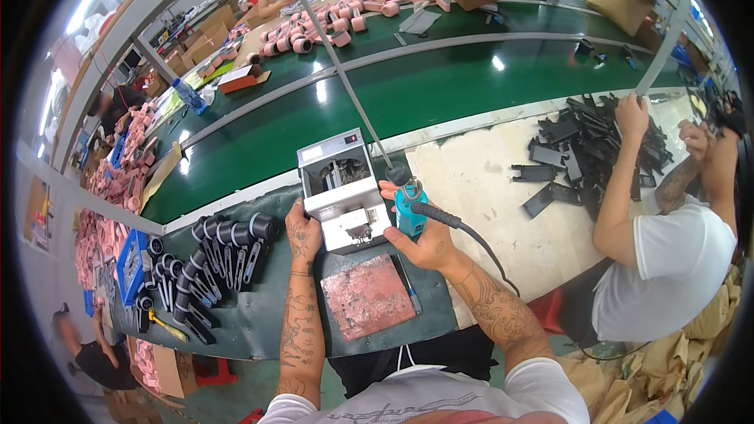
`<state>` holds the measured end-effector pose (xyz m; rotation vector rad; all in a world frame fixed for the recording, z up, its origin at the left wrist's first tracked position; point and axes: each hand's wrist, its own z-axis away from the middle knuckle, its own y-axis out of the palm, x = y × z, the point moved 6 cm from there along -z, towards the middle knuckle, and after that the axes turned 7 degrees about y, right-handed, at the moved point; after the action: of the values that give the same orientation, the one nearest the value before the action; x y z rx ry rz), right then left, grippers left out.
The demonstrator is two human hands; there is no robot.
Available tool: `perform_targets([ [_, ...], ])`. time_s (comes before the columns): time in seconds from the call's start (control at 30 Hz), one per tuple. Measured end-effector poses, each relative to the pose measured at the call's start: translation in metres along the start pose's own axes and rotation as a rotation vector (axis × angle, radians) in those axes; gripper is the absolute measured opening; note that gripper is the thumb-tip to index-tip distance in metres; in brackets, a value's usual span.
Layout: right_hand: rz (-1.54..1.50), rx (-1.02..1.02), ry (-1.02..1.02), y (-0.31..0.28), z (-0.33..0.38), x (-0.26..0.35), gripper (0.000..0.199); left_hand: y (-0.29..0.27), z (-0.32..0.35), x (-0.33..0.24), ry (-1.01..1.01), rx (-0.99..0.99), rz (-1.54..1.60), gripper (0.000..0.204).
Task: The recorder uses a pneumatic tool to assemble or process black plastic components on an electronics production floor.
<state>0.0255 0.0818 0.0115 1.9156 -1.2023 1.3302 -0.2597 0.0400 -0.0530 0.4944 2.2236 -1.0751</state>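
Note:
A white-and-silver screw feeder [334, 198] with an open window on top stands on the dark green mat. My left hand [303, 234] is closed against its left side. My right hand [434, 245] reaches its right side, with thumb and fingertips at the edge. A teal electric screwdriver [410, 213] with a black cord lies over that hand and partly hides the palm and fingers. Directly in front of the feeder is a worn reddish square plate [367, 297]. A thin pen-like tool [409, 286] lies along the plate's right edge.
Black hair-dryer-like handles [228, 247] lie left beside a blue bin [132, 267]. A co-worker's hand [631, 116] is near black plastic parts [577, 145]. Beyond runs a green conveyor [440, 98]; pink parts [314, 27] lie farther back. A slanted metal rod [334, 59] crosses above.

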Motion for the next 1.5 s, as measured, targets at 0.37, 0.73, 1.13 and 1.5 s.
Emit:
perform_targets([
  [0.37, 0.044, -0.080, -0.074, -0.004, 0.001, 0.006, 0.059, 0.002, 0.002, -0.003, -0.036, 0.010, 0.022, 0.025],
  [0.73, 0.087, -0.051, -0.089, -0.004, -0.002, 0.015, 0.056, 0.004, 0.000, 0.010, -0.022, 0.021, 0.059, 0.024],
  [1.13, 0.094, -0.045, -0.108, -0.003, 0.001, 0.011, 0.059, 0.004, 0.003, 0.008, -0.005, 0.017, 0.094, 0.021],
  [1.5, 0.112, -0.084, -0.175, -0.002, 0.000, 0.010, 0.056, 0.002, 0.002, 0.008, -0.100, 0.014, 0.093, 0.028],
])
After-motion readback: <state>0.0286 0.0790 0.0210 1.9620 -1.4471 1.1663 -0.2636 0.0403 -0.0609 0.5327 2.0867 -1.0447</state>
